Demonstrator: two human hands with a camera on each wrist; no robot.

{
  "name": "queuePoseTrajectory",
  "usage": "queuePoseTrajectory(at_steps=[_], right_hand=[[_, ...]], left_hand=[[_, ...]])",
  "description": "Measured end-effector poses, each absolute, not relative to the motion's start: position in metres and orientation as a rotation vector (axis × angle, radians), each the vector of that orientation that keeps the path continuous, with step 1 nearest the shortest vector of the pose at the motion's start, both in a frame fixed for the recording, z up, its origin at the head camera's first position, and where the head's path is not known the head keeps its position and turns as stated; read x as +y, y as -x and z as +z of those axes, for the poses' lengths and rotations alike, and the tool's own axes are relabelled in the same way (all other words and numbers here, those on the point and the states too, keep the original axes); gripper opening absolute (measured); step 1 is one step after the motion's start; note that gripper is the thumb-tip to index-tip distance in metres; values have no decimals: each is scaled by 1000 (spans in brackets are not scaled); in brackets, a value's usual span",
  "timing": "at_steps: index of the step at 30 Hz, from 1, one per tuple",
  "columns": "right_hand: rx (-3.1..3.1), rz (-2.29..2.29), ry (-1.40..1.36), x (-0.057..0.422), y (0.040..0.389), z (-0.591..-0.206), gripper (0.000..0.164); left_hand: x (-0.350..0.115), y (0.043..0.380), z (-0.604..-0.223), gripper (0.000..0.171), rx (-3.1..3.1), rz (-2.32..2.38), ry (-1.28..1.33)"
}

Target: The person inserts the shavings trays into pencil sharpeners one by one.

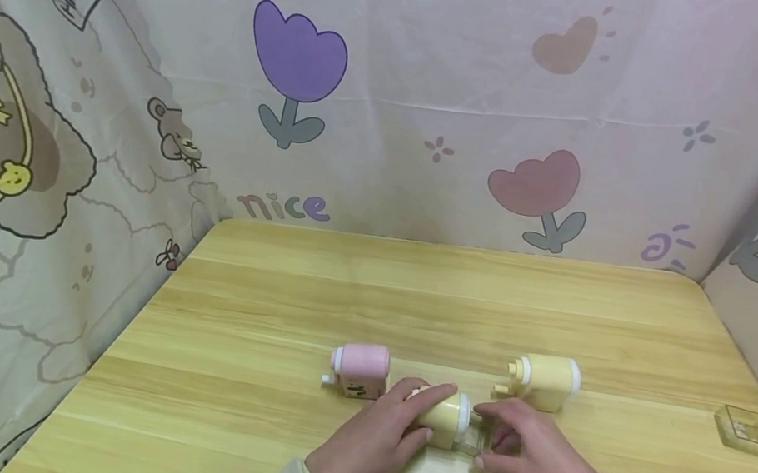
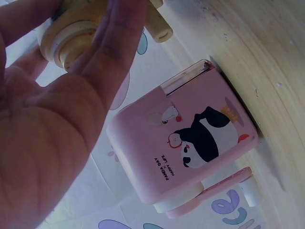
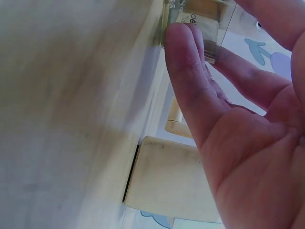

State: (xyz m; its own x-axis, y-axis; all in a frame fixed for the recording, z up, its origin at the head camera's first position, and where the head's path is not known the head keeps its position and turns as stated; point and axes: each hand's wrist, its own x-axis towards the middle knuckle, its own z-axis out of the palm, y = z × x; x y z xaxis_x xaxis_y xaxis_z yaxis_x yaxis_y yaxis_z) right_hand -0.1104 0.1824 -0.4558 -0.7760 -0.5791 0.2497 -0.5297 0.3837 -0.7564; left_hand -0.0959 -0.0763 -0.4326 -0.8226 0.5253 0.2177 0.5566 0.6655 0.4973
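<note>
My left hand (image 1: 382, 432) grips a cream-yellow crank pencil sharpener (image 1: 447, 419) from its left side, fingers over the top and thumb along the near side. At the sharpener's right end, a clear shavings drawer (image 1: 474, 438) sticks out at the bottom. My right hand (image 1: 533, 458) pinches this drawer between thumb and fingers; in the right wrist view the clear drawer (image 3: 214, 28) shows at the fingertips. Close beside my left hand stands a pink crank pencil sharpener (image 2: 181, 138) with a panda print.
Just behind my right hand stands a second yellow pencil sharpener (image 1: 546, 382). A separate clear drawer (image 1: 753, 434) lies near the right edge of the wooden table (image 1: 369, 294). Printed cloth (image 1: 412, 90) hangs around the table's back and sides.
</note>
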Motion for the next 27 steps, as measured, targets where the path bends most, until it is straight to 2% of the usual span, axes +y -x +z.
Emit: queuePoseTrajectory(at_steps=[20, 27], right_hand=[[2617, -1351, 1058, 179, 112, -458, 57], [2625, -1334, 990, 176, 111, -456, 57]], left_hand=[[-75, 95, -430, 60, -2813, -848, 909], [-75, 94, -431, 60, -2818, -853, 901]])
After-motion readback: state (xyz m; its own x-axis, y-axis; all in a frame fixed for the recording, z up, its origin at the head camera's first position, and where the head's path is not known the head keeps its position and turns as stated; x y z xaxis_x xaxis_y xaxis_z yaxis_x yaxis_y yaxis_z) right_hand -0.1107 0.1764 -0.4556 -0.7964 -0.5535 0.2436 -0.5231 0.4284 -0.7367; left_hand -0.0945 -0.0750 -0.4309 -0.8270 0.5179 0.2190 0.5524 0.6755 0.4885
